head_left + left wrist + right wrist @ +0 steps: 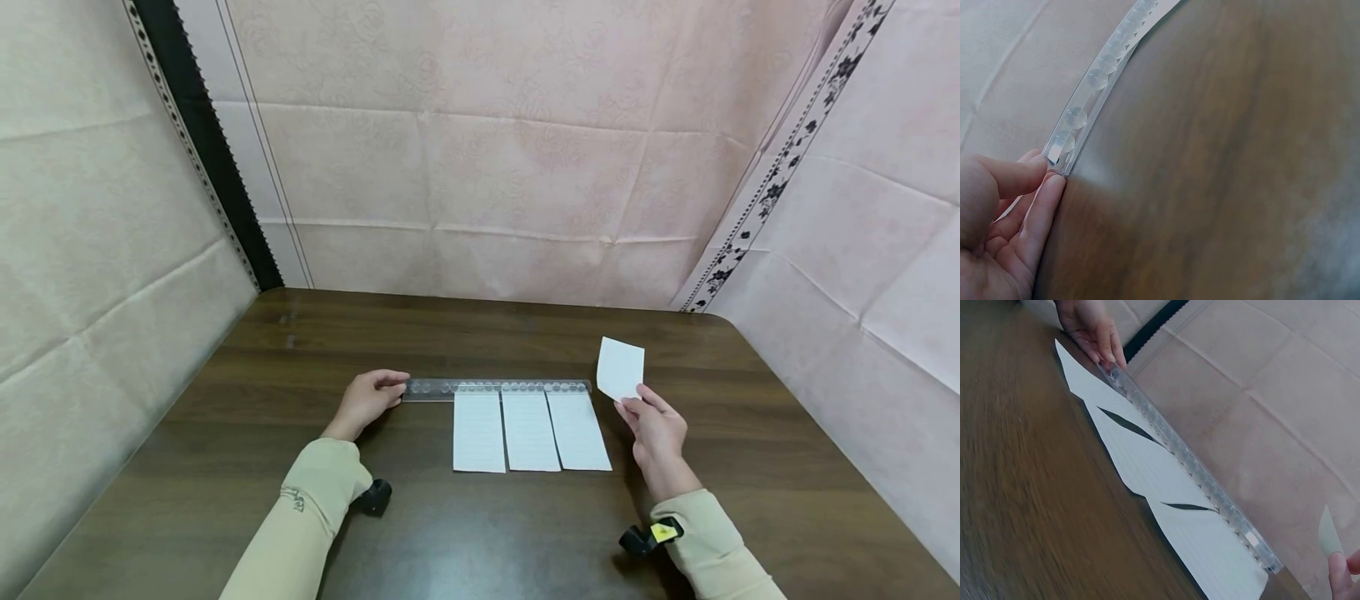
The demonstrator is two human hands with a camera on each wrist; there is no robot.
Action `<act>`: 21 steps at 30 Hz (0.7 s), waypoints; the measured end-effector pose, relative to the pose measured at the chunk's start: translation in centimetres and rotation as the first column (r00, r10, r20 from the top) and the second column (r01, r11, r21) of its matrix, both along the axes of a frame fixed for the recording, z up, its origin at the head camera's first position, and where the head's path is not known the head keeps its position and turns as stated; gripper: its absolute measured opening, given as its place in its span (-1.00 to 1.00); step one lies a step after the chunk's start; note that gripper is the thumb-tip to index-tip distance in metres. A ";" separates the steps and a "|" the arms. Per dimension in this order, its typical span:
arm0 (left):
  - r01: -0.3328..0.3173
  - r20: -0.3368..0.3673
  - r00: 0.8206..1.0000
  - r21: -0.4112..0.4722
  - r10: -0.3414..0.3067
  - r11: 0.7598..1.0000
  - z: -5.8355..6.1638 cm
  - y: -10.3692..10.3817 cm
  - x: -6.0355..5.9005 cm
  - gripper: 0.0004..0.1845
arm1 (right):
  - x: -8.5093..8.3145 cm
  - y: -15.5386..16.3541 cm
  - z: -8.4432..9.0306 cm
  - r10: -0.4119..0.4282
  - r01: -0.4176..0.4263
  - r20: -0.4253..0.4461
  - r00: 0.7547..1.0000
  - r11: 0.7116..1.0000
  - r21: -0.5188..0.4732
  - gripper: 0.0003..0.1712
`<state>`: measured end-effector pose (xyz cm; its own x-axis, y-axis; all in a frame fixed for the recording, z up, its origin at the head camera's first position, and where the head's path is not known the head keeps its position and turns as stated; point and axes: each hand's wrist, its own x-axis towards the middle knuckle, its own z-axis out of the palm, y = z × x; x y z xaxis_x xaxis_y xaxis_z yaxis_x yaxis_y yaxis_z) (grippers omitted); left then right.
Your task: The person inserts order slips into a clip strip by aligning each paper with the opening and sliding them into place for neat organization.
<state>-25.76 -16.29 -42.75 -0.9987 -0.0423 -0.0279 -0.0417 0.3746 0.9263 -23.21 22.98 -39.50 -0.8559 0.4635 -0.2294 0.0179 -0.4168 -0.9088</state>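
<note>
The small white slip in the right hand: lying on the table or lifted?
Lifted. The right hand pinches the slip above the table.

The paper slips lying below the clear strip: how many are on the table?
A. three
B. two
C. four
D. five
A: three lined paper slips lie side by side under the clear strip; a fourth slip is held up by the right hand.

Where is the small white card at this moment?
In the head view, the small white card is held up above the table by the right hand, right of the clear ruler and the three paper slips.
</note>
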 end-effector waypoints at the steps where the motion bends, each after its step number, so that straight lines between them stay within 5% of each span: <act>1: 0.001 -0.001 1.000 -0.001 -0.001 1.000 0.0 0.0 0.0 -0.74 | 0.0 -0.1 0.0 0.006 -0.006 0.000 1.000 1.000 0.004 -0.40; 21: -0.014 -0.009 1.000 0.016 0.014 1.000 -0.1 0.1 0.0 -0.75 | -0.2 -3.1 -0.2 0.052 -0.052 -0.007 0.999 0.998 0.027 -0.40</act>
<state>-25.76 -16.21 -42.84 -0.9983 -0.0557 -0.0197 -0.0385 0.3594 0.9324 -23.45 19.89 -39.66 -0.8808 0.4241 -0.2105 0.0315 -0.3912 -0.9198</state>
